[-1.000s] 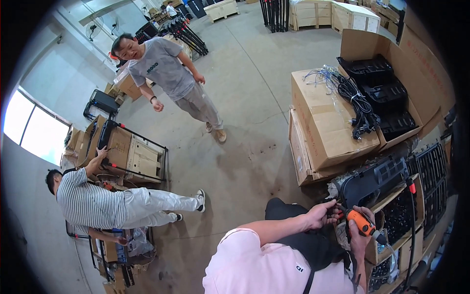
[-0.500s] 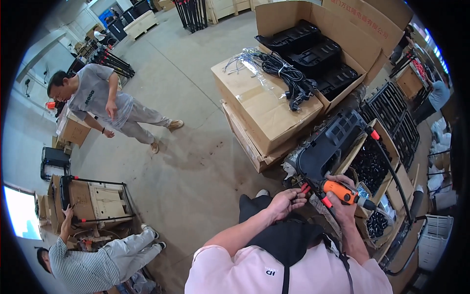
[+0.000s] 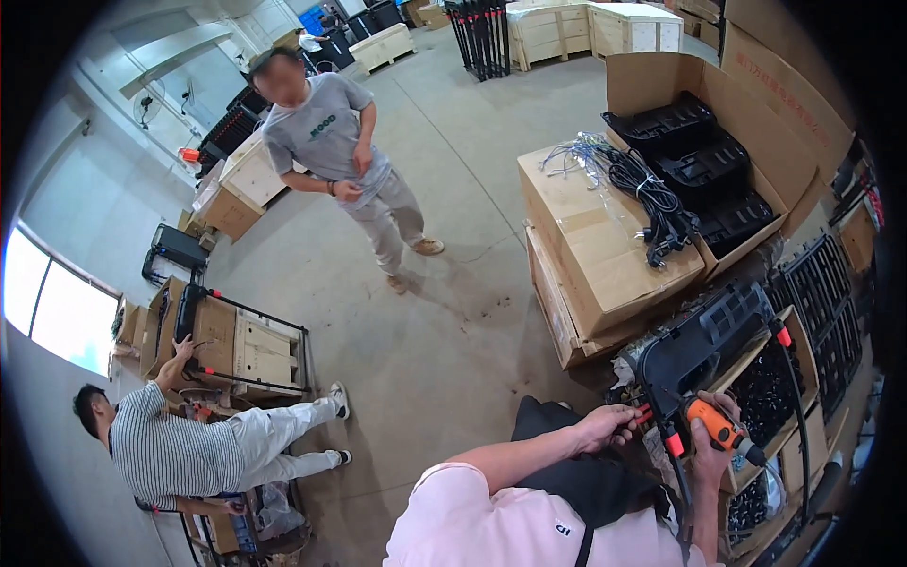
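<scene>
My right hand (image 3: pixel 710 449) is wrapped round an orange and black power screwdriver (image 3: pixel 715 425), its body tilted across the frame. Beside it, my left hand (image 3: pixel 609 427) pinches a small red part (image 3: pixel 644 414) at the edge of a black tubular frame (image 3: pixel 803 444). Red sleeves mark the frame's tubes, one red sleeve (image 3: pixel 674 445) lying just below the two hands. A dark grey plastic panel (image 3: pixel 704 335) with slots rests at the frame's far end. What the tool's tip touches is too small to make out.
Bins of small black parts (image 3: pixel 761 397) stand right of the frame. Beyond, a cardboard box (image 3: pixel 605 255) carries bundled black cables (image 3: pixel 652 198), next to an open carton (image 3: pixel 652 71) of black trays. One person (image 3: pixel 326 132) stands ahead; another (image 3: pixel 179 444) works at a frame on the left.
My view has swung left, so the scene sits further right. The standing person has turned from looking aside to facing my way. Both hands keep their holds at the frame.
</scene>
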`<state>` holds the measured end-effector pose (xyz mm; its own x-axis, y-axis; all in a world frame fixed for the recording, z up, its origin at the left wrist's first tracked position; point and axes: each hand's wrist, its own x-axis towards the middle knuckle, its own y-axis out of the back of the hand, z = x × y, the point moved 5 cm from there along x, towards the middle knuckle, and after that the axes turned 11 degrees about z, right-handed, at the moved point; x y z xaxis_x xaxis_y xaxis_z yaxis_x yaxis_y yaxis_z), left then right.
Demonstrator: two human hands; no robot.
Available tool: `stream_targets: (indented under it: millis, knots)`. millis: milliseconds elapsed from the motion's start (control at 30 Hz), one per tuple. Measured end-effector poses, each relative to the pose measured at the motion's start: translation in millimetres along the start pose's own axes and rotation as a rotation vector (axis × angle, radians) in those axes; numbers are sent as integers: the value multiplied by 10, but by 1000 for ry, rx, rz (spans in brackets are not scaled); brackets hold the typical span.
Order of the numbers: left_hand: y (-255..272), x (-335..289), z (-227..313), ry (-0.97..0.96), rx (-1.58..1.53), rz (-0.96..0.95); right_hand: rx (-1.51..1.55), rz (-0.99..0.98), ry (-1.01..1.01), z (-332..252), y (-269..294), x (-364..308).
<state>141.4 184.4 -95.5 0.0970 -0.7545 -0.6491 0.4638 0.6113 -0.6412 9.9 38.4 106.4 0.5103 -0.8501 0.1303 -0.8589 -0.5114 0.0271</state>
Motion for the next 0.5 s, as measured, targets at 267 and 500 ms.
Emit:
stream_targets:
  millis: [267, 500]
  knots:
    - [-40, 71, 16, -39, -94, 199, 2, 40, -41, 77, 225, -23]
    - [79, -140, 286, -120, -103, 319, 27, -3, -143, 13, 124, 121]
